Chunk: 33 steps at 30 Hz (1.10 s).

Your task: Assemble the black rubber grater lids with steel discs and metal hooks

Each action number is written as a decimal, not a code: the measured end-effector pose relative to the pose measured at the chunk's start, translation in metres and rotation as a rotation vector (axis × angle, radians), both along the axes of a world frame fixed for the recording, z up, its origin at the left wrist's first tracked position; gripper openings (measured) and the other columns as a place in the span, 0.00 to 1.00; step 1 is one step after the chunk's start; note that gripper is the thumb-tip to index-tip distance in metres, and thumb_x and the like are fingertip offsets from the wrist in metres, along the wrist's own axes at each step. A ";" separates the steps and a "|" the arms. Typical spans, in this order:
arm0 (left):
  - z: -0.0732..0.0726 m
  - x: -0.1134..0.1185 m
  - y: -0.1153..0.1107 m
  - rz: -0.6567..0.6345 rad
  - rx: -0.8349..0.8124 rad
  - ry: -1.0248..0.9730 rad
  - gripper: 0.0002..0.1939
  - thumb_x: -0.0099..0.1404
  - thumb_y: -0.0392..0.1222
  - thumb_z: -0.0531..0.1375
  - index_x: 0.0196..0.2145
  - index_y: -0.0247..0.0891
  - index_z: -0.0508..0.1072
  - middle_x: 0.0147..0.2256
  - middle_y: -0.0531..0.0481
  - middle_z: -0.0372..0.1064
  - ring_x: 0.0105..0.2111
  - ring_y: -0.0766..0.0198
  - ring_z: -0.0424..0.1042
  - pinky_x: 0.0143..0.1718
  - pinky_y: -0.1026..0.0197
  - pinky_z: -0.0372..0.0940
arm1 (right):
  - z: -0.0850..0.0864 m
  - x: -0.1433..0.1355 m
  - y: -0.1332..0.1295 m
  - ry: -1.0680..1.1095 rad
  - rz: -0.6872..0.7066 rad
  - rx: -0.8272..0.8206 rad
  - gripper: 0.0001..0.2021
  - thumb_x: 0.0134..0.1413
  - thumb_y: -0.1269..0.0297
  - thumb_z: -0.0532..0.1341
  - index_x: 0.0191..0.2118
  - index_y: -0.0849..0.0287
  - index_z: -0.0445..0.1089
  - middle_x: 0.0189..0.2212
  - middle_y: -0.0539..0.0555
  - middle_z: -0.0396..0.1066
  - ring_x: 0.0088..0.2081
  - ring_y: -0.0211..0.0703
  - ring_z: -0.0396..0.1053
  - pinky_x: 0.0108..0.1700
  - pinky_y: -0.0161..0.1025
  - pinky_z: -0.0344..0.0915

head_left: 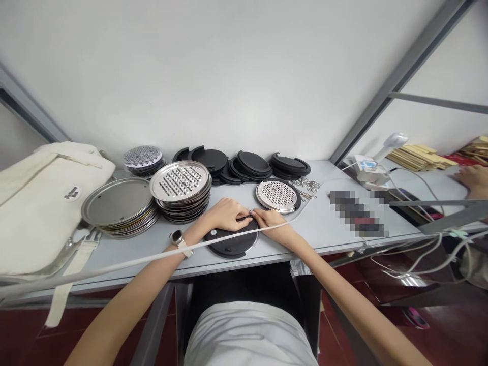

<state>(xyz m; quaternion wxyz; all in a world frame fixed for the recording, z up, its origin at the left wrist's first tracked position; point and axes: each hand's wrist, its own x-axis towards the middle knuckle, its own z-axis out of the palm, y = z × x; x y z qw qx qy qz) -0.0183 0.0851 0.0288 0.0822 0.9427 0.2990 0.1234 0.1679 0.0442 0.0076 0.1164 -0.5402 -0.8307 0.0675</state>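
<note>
A black round plate (234, 243) lies near the table's front edge, with a small pale dot and a dark knob on its upper face. My left hand (229, 215) is closed over its far rim, fingers curled. Beside it my right hand (271, 223) pinches the same rim, its fingertips almost meeting those of the left. What lies between the fingertips is too small to make out. Just beyond my right hand is a metal grater disc (277, 195) set in a black rim. To the left stands a stack of metal grater discs (180, 182).
Plain metal discs (118, 201) are piled at the left by a cream bag (46, 203). Along the wall sit black round plates (249, 165) and a patterned stack (143, 156). A white cable (152, 254) crosses in front. Another person's hand (473, 178) shows far right.
</note>
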 end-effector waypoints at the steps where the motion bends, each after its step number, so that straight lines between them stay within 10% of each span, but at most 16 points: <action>1: 0.000 0.000 0.000 0.001 -0.001 -0.002 0.20 0.62 0.50 0.52 0.17 0.36 0.67 0.16 0.51 0.63 0.17 0.68 0.54 0.23 0.60 0.40 | 0.000 0.000 -0.001 -0.007 -0.001 0.005 0.17 0.65 0.61 0.45 0.31 0.60 0.66 0.21 0.52 0.67 0.23 0.38 0.63 0.27 0.34 0.47; 33: 0.000 0.007 -0.007 0.145 0.021 -0.005 0.18 0.61 0.48 0.52 0.18 0.37 0.68 0.16 0.50 0.63 0.18 0.66 0.55 0.24 0.60 0.40 | -0.017 -0.003 -0.009 0.154 -0.101 0.182 0.14 0.62 0.63 0.48 0.28 0.59 0.64 0.19 0.51 0.67 0.20 0.37 0.62 0.25 0.35 0.45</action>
